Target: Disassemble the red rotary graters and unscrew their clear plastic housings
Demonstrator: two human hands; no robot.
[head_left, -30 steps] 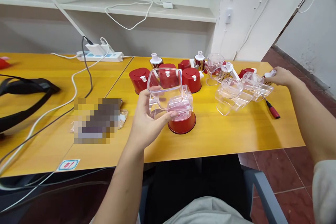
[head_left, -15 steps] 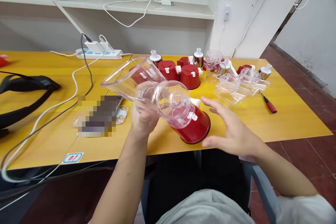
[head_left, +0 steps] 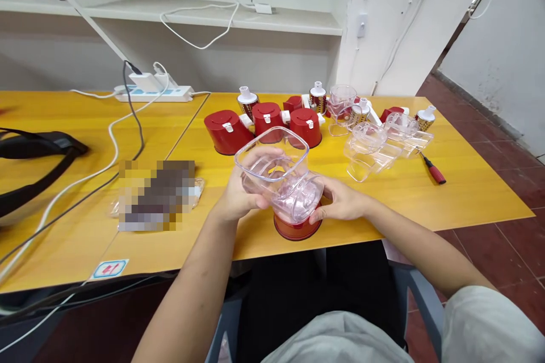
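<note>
Yellow tabletop (head_left: pixel 438 201) | left hand (head_left: pixel 239 190) grasps clear plastic piece (head_left: pixel 298 193), right hand (head_left: pixel 347 201) holds its round end, over red base (head_left: pixel 297 230) near front edge; seating unclear | uneven pressing might tip base | sideways slip could knock red housings (head_left: pixel 305 129) behind

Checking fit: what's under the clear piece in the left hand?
A red part shows beneath the clear piece, its bottom rim visible. Its top is obscured; I can't tell how they meet.
</note>
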